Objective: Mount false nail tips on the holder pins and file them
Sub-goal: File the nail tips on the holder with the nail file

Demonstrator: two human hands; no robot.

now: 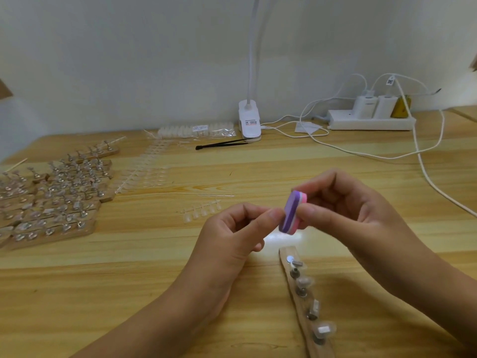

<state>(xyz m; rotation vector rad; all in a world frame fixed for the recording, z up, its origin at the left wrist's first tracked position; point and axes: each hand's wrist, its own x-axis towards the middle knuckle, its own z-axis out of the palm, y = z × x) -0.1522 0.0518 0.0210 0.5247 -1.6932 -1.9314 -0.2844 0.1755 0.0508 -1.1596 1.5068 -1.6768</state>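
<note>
My right hand (343, 210) grips a small purple and pink nail file block (291, 213) between thumb and fingers, above the table's middle. My left hand (232, 236) pinches something small at its thumb and forefinger tips, pressed against the block's purple face; the thing itself is hidden, too small to tell. Below the hands lies a wooden holder strip (304, 313) with several metal pins, some carrying clear nail tips. A short strip of clear nail tips (201, 210) lies left of the hands.
Many wooden holder strips (51, 197) with pins crowd the left of the wooden table (129, 280). Clear tip sprues (144, 171), a bagged tip set (198, 130), black tweezers (222, 144), a white clip lamp (249, 120), a power strip (371, 120) and trailing white cables (423, 164) lie behind.
</note>
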